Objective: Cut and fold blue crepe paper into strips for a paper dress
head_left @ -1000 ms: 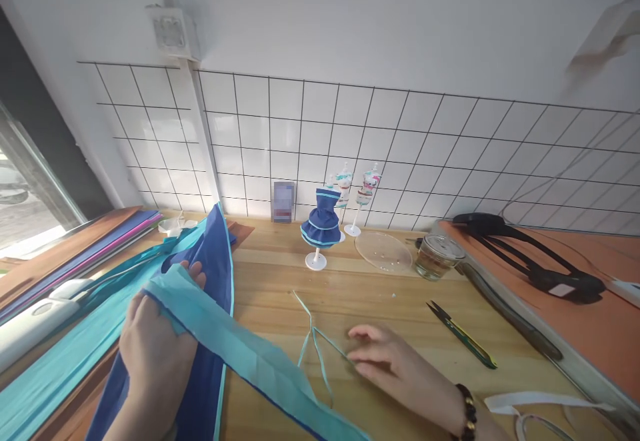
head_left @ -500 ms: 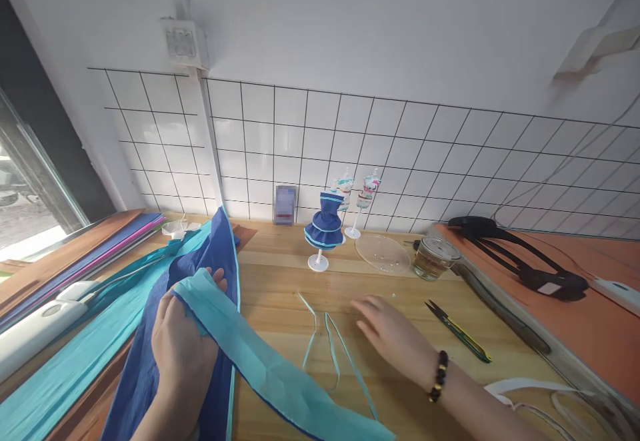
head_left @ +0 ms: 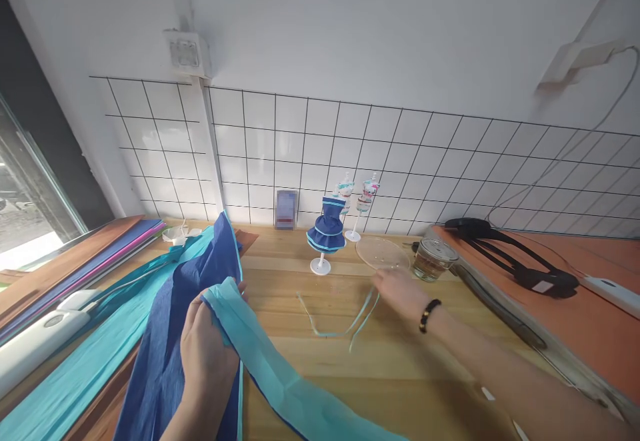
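My left hand [head_left: 207, 351] is closed on a turquoise paper strip [head_left: 287, 384] with a dark blue edge, which trails down to the bottom of the view. Beneath that hand lies a dark blue sheet of crinkled paper [head_left: 170, 334] trimmed in light blue. My right hand [head_left: 400, 291] reaches in front of the clear round disc, fingers pinched on thin light-blue trimmings [head_left: 327, 334] that hang back across the wooden table [head_left: 280, 348]. A small mannequin [head_left: 321, 266] wearing a blue tiered dress [head_left: 327, 228] stands beyond both hands.
Two small patterned mannequins [head_left: 367, 194] stand behind the dress. A clear disc [head_left: 383, 252] and a glass jar [head_left: 434, 259] are at the back right. A black object [head_left: 515, 258] lies on orange material. A white glue gun [head_left: 45, 328] and turquoise paper [head_left: 85, 374] are at left.
My right hand has moved forward and right and taken the thin trimmings, dragging them along. My left hand has shifted slightly right with the strip. My right forearm now covers the thread snips.
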Available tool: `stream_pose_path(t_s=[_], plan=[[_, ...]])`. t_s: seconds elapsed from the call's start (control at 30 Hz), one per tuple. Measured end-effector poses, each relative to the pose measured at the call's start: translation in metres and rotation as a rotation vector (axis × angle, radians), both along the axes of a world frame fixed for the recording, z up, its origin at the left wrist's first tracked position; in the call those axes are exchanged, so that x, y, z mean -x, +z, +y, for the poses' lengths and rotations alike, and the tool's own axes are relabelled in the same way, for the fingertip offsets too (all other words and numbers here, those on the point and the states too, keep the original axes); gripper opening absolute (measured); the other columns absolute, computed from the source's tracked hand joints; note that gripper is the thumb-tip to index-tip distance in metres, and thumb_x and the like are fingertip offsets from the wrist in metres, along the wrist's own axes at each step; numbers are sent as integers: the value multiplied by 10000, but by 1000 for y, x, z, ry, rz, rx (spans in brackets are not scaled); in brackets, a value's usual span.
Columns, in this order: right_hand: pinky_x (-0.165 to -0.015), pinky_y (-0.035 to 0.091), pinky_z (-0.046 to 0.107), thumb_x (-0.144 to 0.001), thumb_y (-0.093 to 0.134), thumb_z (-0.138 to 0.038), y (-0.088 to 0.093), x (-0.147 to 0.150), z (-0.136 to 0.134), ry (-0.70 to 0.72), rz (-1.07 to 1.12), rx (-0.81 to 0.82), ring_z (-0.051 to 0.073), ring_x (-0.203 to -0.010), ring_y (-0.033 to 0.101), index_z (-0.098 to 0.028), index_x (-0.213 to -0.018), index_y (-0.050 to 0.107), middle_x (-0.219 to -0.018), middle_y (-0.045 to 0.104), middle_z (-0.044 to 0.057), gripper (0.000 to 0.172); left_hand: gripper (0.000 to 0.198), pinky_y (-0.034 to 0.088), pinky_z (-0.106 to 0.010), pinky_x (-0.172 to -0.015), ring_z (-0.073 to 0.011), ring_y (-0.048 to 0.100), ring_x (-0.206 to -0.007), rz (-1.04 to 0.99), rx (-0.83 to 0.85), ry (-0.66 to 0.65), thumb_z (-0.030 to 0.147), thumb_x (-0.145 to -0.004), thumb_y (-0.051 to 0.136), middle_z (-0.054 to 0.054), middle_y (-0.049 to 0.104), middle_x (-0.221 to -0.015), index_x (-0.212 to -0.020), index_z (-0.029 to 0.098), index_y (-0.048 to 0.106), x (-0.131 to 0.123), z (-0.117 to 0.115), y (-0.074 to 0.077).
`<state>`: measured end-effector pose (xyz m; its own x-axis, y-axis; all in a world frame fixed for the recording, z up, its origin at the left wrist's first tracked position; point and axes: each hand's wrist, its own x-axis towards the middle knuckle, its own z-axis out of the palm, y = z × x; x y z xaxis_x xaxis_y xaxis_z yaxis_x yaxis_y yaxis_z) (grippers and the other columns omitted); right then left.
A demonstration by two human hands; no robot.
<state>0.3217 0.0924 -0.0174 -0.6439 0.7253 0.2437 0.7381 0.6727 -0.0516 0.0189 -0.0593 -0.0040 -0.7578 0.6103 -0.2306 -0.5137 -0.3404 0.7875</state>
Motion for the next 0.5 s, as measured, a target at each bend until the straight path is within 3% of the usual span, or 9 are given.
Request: stream_pose_path(t_s=[0.13, 0.23, 0.37, 0.5], plan=[[-775, 500, 373, -898, 515, -303, 34, -39, 32, -213, 243, 5, 181, -930, 594, -175, -1113, 551, -1110, 581, 58, 253, 196, 545, -281, -602, -248, 680, -852, -5, 16, -41, 213, -693, 592, -22, 734, -776, -888, 229, 609, -5, -1, -1], [-830, 477, 417, -901, 506, -309, 43, -35, 28, -252, 406, 75, 202, -992, 572, -170, -1133, 543, -1168, 557, 72, 273, 216, 520, -246, -547, -237, 683, -826, 7, 42, -60, 203, -680, 586, -30, 733, -782, -893, 223, 615, -9, -3, 0], [-996, 340, 478, -844, 577, -297, 24, 18, -28, -74, 508, 355, 247, -1150, 481, -191, -1108, 597, -1224, 557, 95, 286, 225, 526, -262, -591, -239, 678, -859, -8, 24, -75, 208, -679, 585, -40, 730, -793, -902, 215, 615, -10, -2, 0], [-953, 415, 380, -800, 604, -377, -10, 78, -103, 154, 561, 783, 206, -1078, 552, -213, -1201, 553, -1180, 612, 74, 436, 222, 518, -267, -622, -239, 671, -883, -5, 13, -64, 227, -691, 575, -39, 730, -803, -911, 212, 599, -9, -1, -2]])
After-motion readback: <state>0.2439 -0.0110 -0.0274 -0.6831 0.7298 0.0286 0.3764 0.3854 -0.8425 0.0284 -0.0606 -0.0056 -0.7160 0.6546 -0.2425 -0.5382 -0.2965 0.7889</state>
